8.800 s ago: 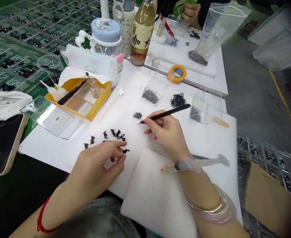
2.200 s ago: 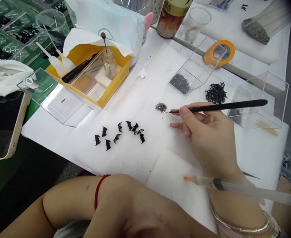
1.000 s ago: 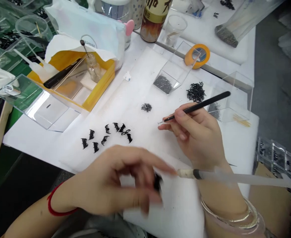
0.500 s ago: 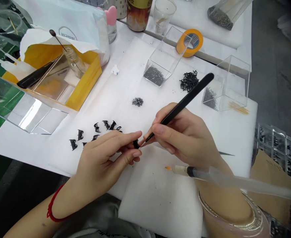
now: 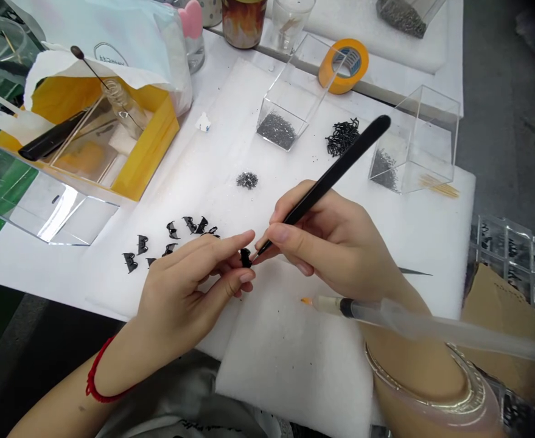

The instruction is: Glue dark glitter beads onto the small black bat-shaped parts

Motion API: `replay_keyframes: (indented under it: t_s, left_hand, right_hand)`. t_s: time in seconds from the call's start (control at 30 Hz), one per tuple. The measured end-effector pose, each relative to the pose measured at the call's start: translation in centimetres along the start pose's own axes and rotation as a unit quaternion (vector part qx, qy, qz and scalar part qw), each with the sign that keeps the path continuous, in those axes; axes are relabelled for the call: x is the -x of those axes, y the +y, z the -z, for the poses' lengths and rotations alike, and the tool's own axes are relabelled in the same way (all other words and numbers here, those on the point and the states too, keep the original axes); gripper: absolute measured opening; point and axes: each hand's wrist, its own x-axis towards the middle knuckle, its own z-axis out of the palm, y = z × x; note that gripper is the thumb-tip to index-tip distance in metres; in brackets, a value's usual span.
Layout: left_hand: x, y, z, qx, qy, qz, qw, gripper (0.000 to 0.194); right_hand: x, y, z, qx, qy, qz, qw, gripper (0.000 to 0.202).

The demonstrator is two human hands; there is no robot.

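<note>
My left hand (image 5: 189, 286) pinches a small black piece (image 5: 246, 257) between thumb and fingers. In my right hand (image 5: 335, 243) is a slim black tool (image 5: 335, 176), gripped like a pen, its fine tip at the right side of the black piece. A clear-handled brush (image 5: 386, 313) with an orange tip lies across the view in front of my right wrist. Several similar black pieces (image 5: 142, 244) lie on the white foam (image 5: 221, 207) beyond my left hand. A small pile of dark bits (image 5: 247, 180) sits farther back.
Clear boxes with dark grains (image 5: 276, 129) (image 5: 384, 168), a black pile (image 5: 342, 137) and orange tape (image 5: 344, 66) stand behind. At the left are a yellow box (image 5: 146, 152) and a clear lid (image 5: 66, 213). A compartment tray (image 5: 518, 255) is at the right.
The view has shifted slightly, so the things on the table appear a little farther left and higher. Both hands keep their hold, with the tool tip still at the black piece.
</note>
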Motion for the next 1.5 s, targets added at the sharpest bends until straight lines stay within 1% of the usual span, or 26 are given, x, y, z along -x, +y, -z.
replay_keyframes:
  t_s: [0.07,0.23,0.4,0.63,0.77,0.87,0.97,1.1,1.17,1.33,1.43,1.5]
  left_hand:
    - [0.08,-0.09,-0.08,0.014,0.007,0.008,1.000,0.045]
    - [0.25,-0.25,-0.21,0.035,0.017,0.031,0.999,0.044]
    - [0.17,-0.22,-0.25,0.030,0.008,0.028,0.999,0.044]
    - [0.16,-0.29,-0.13,0.035,0.005,0.024,0.999,0.041]
    - [0.23,-0.28,-0.09,0.052,0.006,0.041,0.998,0.036]
    - [0.21,-0.19,-0.11,0.055,0.004,0.044,0.998,0.037]
    - [0.16,-0.09,-0.17,0.059,0.012,0.039,0.997,0.036]
    - [0.14,-0.06,-0.24,0.070,0.026,0.036,0.997,0.036]
    - [0.17,-0.07,-0.21,0.073,0.025,0.034,0.996,0.036]
    - [0.24,-0.17,-0.19,0.069,0.017,0.042,0.997,0.037]
    - [0.10,-0.25,-0.39,0.063,0.013,0.038,0.997,0.036]
    - [0.05,-0.15,-0.41,0.053,0.009,0.024,0.998,0.036]
  right_hand:
    - [-0.02,0.07,0.04,-0.001,0.003,-0.004,1.000,0.010]
    - [-0.08,0.36,0.21,-0.006,0.007,-0.004,1.000,0.007]
    - [0.02,0.32,0.14,0.011,0.006,-0.001,1.000,0.010]
    - [-0.02,0.01,0.08,0.001,0.002,-0.011,1.000,0.010]
    - [-0.01,-0.01,0.01,0.013,0.004,-0.009,1.000,0.013]
    - [0.00,0.01,-0.04,0.003,0.005,-0.001,1.000,0.014]
    - [-0.03,0.06,0.02,-0.006,0.002,-0.010,1.000,0.014]
    - [-0.15,0.16,0.10,-0.058,-0.007,-0.018,0.998,0.015]
    - [-0.19,0.19,0.07,-0.068,-0.005,-0.021,0.997,0.015]
    - [-0.12,0.10,0.05,-0.034,-0.004,-0.032,0.999,0.014]
    - [-0.05,-0.02,0.10,-0.014,-0.001,-0.033,0.999,0.015]
    - [-0.01,-0.06,0.10,-0.001,0.003,-0.036,0.999,0.016]
